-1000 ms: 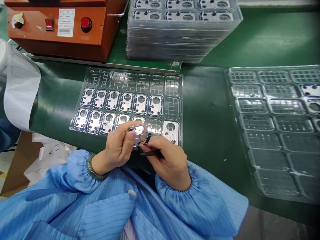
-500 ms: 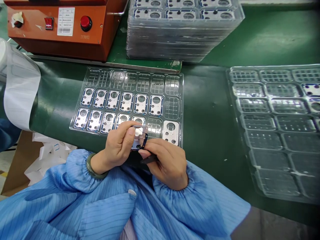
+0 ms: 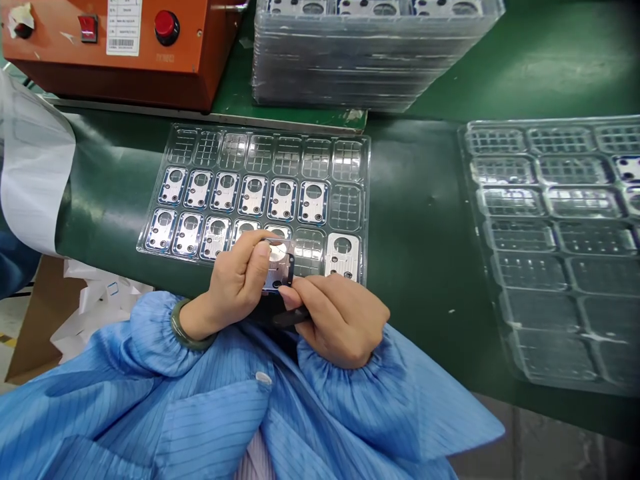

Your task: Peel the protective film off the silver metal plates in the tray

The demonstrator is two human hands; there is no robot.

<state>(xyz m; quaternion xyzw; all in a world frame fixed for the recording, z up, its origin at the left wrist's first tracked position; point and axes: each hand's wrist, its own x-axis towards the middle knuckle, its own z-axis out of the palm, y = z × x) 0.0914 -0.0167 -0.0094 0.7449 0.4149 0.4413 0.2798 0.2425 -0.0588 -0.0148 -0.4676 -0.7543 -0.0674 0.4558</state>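
Note:
My left hand [image 3: 235,280] is closed around a small silvery plate [image 3: 277,272] with a dark edge, holding it tilted above the front of a clear plastic tray [image 3: 345,208]. My right hand [image 3: 343,317] is closed, its thumb and fingertips against the plate's lower right edge. A slim dark tool [image 3: 289,317] lies in that hand and points left below the plate; its exact kind is not visible. Similar plates with a round hole [image 3: 254,195] fill much of the tray's lower two rows. One plate [image 3: 343,257] sits in the front right compartment, partly behind my right hand.
A second clear tray [image 3: 575,273] lies to the right, with a few plates at its far right. Behind stand a tall stack of filled trays [image 3: 340,67] and an orange machine [image 3: 100,73] with a red button. A white sheet [image 3: 35,173] curls at the left.
The view has shifted slightly, so the trays and machine appear higher. My right hand has moved a little right and turned beside the plate; both hands keep their hold.

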